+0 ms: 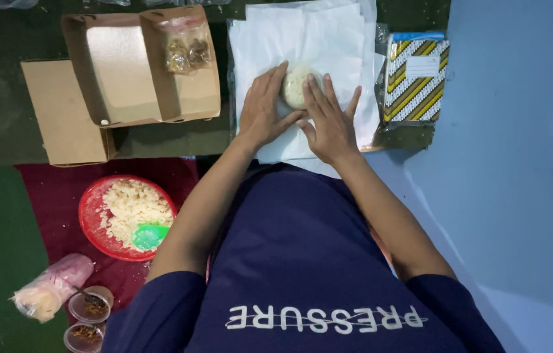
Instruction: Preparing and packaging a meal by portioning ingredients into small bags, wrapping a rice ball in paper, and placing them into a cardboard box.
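Hands cupped together at upper centre of frame: left hand [262, 108] and right hand [329, 121] press flat from both sides on rice mound [295, 85], not gripping. Mound sits on white paper stack [309, 39], paper apparently not yet folded over it. Open cardboard box [139, 65] at upper left holds small bagged item [187, 46], rice compartment empty. Red bowl [93, 219] at lower left holds much rice, green scoop [149, 236]. Underside of mound hidden by fingers; lidded cups [89, 307] at bottom left partly cut off.
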